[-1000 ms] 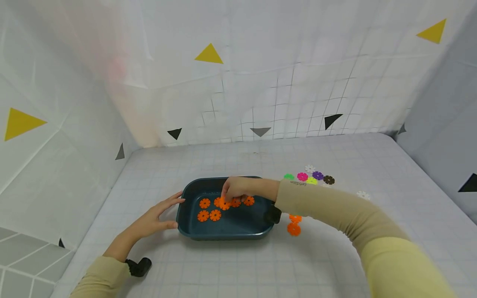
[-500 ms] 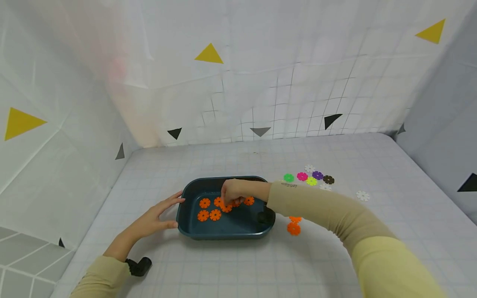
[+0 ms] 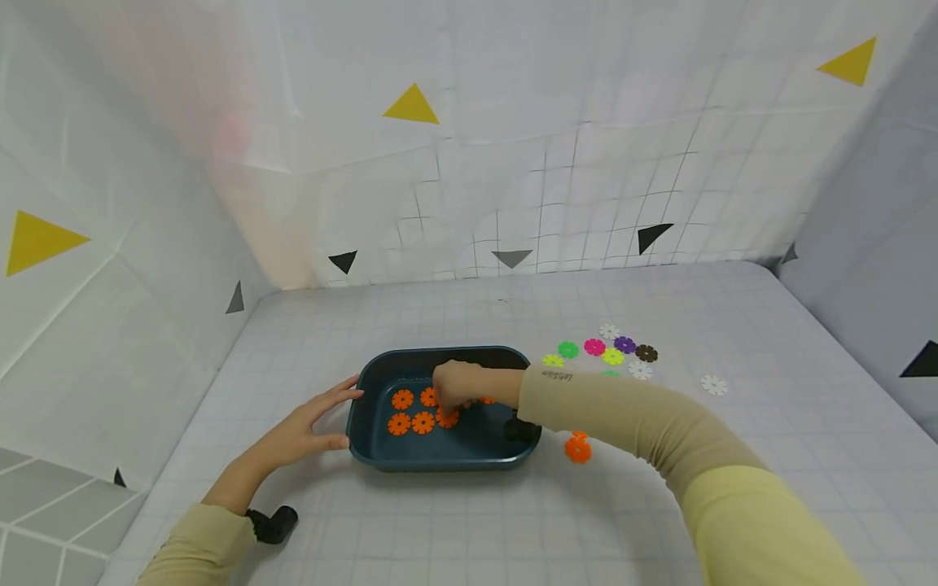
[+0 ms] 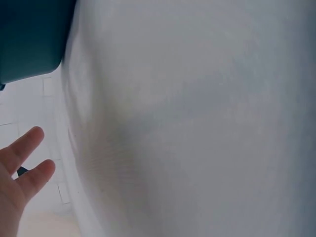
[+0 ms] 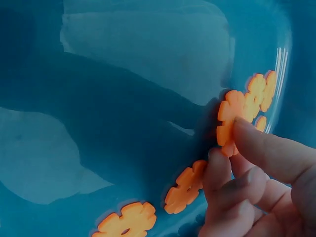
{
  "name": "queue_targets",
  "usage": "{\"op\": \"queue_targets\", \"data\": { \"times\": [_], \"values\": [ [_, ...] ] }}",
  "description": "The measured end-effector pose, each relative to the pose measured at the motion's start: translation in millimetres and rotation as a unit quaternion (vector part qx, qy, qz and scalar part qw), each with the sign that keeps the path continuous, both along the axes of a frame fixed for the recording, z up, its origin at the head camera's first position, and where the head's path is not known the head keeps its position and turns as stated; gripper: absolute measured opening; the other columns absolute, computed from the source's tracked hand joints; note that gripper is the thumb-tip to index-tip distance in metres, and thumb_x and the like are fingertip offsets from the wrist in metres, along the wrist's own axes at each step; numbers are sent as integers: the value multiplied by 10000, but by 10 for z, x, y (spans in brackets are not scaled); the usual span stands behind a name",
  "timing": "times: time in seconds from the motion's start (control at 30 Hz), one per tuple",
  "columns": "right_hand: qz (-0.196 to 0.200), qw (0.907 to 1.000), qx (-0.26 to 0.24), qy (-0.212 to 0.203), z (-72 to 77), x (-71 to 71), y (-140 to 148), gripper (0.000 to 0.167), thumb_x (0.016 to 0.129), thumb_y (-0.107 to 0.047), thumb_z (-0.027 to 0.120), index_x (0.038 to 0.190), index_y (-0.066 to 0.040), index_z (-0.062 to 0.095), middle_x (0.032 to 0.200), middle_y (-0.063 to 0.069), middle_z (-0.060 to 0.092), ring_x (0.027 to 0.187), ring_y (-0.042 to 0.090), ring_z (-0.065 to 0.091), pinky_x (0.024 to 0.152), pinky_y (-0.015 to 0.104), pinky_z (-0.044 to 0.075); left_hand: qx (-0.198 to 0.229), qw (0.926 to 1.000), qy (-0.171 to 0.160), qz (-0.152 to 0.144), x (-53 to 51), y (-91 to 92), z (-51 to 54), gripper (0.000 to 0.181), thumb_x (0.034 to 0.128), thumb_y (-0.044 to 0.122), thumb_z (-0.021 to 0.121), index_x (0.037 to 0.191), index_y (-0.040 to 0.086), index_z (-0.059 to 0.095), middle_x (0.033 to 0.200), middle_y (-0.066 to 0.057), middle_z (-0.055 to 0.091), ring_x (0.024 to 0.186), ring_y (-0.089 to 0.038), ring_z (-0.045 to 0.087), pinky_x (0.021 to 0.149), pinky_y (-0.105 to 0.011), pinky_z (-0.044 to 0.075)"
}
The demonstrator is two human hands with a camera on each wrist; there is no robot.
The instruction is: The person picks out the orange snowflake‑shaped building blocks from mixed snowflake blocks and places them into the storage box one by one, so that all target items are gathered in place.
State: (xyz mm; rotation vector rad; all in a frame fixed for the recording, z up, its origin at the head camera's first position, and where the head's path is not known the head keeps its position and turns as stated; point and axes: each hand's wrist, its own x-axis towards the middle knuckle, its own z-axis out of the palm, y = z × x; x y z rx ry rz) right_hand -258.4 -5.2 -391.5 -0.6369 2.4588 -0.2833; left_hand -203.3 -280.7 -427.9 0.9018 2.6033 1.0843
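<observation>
"Where's the piece being handled?"

"The orange notched disc (image 5: 227, 116) is inside the dark blue-green tray (image 3: 440, 467), third along the front row. The right hand (image 3: 458, 382) pinches it between thumb and fingers; I can't tell whether it lies flat on the tray floor."

"And the left hand (image 3: 302, 430)?"

"Fingers loosely spread at the tray's left end, tips by the rim, grasping nothing."

"How far along is it?"

"Well along, I'd judge. Two front-row discs (image 3: 418, 426) lie flat to the left of the pinched one, with a back row (image 3: 399, 402) behind, partly hidden by the hand, so I won't count it. At least two spare orange discs (image 3: 577, 454) are left on the table (image 3: 440, 529), just right of the tray. The multicoloured discs (image 3: 594, 347) sit farther back; none of those colours shows in the tray."

"Room to move?"

"Bare tray floor runs rightward from the pinched disc, though the black wrist camera (image 3: 519, 430) hangs over that end. The right sleeve (image 3: 608, 404) crosses the right rim, so lifting clear of it seems wise. The table's near side is free."
</observation>
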Motion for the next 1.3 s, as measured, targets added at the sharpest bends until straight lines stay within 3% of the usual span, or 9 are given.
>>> {"op": "queue_targets", "data": {
  "times": [0.47, 1.17, 1.3],
  "values": [
    [104, 9973, 584, 443, -52, 48, -90, 127, 835, -189, 675, 744, -150, 596, 626, -9, 534, 451, 123, 457, 415, 225, 366, -60, 10000, 62, 28, 1, -9, -16, 644, 802, 199, 694, 1376, 157, 405, 1508, -116, 218, 1333, -435, 215, 956, -690, 224],
    [185, 9946, 764, 672, -80, 61, -112, 159, 808, -224, 705, 730, -156, 585, 574, -10, 489, 461, 118, 438, 419, 229, 338, -75, 9999, 109, 21, -4, -12, -23, 649, 798, 201, 698, 1375, 159, 404, 1507, -115, 223, 1330, -435, 220, 956, -689, 225],
    [156, 9957, 695, 595, -77, 59, -101, 160, 804, -226, 710, 719, -152, 595, 576, -6, 535, 430, 120, 474, 414, 227, 384, -14, 10000, 63, 32, -2, -3, -21, 645, 801, 203, 696, 1376, 162, 407, 1510, -91, 223, 1356, -359, 213, 966, -682, 220]
  ]
}}
